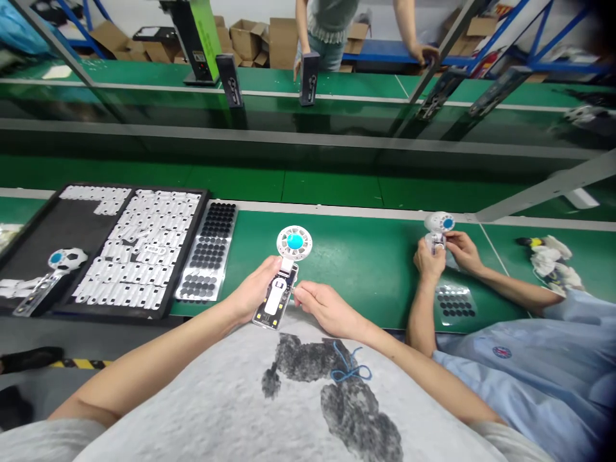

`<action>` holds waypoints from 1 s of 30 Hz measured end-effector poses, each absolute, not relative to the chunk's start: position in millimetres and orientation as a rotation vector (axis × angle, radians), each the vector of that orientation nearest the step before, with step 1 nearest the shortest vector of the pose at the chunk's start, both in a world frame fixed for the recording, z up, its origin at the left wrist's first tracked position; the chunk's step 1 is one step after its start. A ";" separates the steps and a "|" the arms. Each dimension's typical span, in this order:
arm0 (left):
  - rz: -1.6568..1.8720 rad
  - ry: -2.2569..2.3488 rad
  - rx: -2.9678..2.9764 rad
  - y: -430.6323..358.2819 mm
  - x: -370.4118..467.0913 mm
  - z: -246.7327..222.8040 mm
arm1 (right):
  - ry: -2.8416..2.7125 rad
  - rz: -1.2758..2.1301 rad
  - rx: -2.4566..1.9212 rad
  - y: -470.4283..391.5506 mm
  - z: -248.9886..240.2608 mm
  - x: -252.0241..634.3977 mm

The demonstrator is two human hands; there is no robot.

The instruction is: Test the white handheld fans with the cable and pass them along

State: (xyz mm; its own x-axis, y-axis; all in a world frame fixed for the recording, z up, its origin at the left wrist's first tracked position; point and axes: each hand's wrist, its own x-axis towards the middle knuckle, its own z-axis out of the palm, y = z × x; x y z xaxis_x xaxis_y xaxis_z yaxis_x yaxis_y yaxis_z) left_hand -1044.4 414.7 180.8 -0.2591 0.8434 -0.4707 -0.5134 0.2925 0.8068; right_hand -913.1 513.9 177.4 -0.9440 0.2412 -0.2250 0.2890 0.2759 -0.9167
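A small hand-held fan [282, 276] with a white round head, a blue hub and an open clear handle showing a white insert is held over the green bench. My left hand [255, 290] grips the handle from the left. My right hand [323, 308] touches the handle's right side with its fingertips. Both hands hover close to my grey shirt at the bench's near edge.
A black tray [58, 221] of several white parts lies left, with a sheet of black round pads [208, 253] beside it. Another fan [51, 269] rests on the tray. A co-worker's hands [445, 253] on the right hold a similar fan above a pad sheet [455, 303]. A person stands beyond the conveyor.
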 end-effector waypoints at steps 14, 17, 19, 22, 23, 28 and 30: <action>1.816 1.323 0.051 341.9 -1048.4 160.9 | 2.187 -1.703 0.111 475.7 165.9 -968.6; 1.886 1.300 -0.009 323.3 -1041.1 163.4 | 2.113 -1.667 0.008 465.9 164.9 -973.9; 1.934 1.230 -0.064 309.6 -1036.1 165.7 | 2.083 -1.635 -0.070 458.6 164.8 -976.8; 2.038 1.058 -0.128 288.4 -1030.1 167.7 | 2.066 -1.623 -0.158 446.5 164.1 -982.5; 2.070 1.006 -0.128 281.8 -1028.0 167.5 | 2.058 -1.623 -0.182 442.3 163.7 -984.8; 2.222 0.963 -0.168 260.7 -1014.0 162.5 | 2.044 -1.578 -0.330 424.4 166.5 -994.5; 2.282 1.001 -0.213 258.4 -1009.7 161.4 | 2.062 -1.557 -0.379 420.4 171.5 -996.7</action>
State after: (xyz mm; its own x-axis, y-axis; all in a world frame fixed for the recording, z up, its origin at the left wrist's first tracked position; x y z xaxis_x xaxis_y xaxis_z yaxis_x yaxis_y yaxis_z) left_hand -1009.7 258.4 161.4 -0.7886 0.4840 -0.3794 -0.6069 -0.5130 0.6071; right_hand -996.7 420.4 171.5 -0.8235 -0.5149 -0.2381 0.0883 0.2983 -0.9504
